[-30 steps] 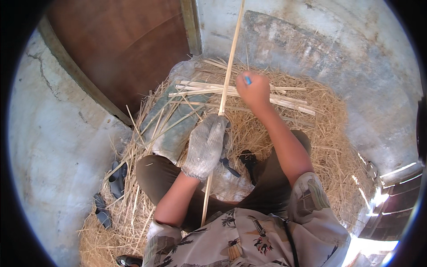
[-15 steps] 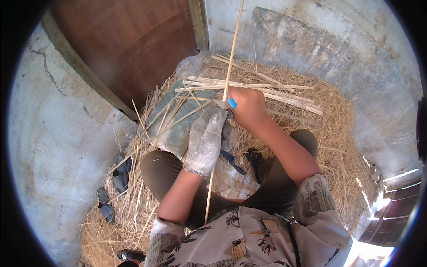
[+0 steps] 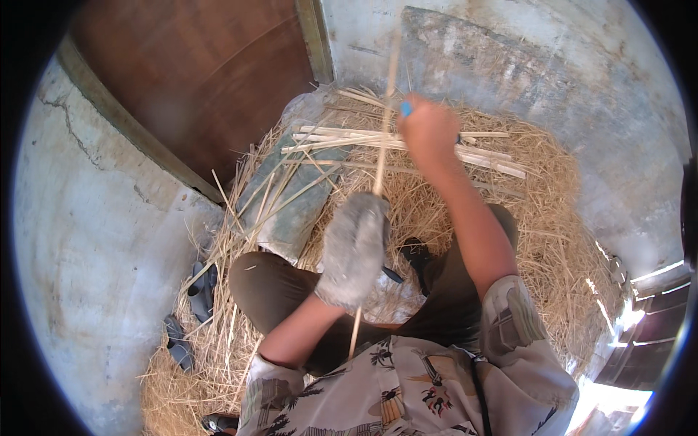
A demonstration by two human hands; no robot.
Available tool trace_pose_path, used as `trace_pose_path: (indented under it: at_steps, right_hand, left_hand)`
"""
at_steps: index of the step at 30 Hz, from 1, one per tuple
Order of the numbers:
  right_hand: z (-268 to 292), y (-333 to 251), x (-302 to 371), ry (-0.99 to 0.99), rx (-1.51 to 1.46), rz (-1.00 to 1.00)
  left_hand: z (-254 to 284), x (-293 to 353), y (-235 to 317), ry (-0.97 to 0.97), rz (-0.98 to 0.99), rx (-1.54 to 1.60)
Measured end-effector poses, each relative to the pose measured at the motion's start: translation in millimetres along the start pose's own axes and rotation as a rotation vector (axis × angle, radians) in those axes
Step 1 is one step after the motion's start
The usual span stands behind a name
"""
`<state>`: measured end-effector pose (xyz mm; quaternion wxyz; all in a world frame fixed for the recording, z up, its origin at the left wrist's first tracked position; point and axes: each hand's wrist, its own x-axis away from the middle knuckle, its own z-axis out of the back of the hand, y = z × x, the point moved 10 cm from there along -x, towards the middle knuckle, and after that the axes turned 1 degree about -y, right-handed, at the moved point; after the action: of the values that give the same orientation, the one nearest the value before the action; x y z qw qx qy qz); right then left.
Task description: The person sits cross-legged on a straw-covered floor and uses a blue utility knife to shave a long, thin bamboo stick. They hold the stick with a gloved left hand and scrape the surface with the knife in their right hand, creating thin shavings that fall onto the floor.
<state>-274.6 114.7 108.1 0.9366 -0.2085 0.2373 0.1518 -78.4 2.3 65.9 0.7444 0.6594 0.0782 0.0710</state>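
A long, pale bamboo strip (image 3: 383,156) runs upright from near my lap to the far wall, blurred at its far end. My left hand (image 3: 354,243), in a dirty grey-white knit glove, is closed around it; its lower end shows below the glove. To the right of the strip's upper part is my bare right hand (image 3: 430,134), smeared by motion and closed in a fist. A bright blue covering (image 3: 406,109) sits at its thumb. A dark end at the fist's right side looks like a knife handle; the blade is not distinguishable now.
Several split strips (image 3: 487,160) lie across a heap of straw-like shavings (image 3: 538,189). Beneath some of them is a greenish sheet (image 3: 291,211). Dark footwear (image 3: 202,291) rests by the left wall. A brown door panel (image 3: 196,73) and plastered wall (image 3: 494,65) border the space.
My right hand has moved up and right, away from the left glove, where a knife blade met the strip. My left hand has shifted slightly nearer to me and right, still around the strip.
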Motion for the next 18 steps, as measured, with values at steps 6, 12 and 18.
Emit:
trace_pose_path:
  at_steps: [6, 12, 18]
  right_hand:
    - [29.1, 14.5, 7.6, 0.307, -0.26, 0.181]
    - [19.2, -69.9, 56.0, 0.081, -0.342, 0.479]
    - [8.8, -96.1, 75.8, 0.127, -0.255, 0.617]
  left_hand:
    - [-19.9, 3.0, -9.0, -0.093, 0.075, 0.18]
    - [13.5, -15.6, -17.6, 0.049, 0.109, 0.223]
    - [33.9, -15.0, -10.5, 0.118, 0.105, 0.103]
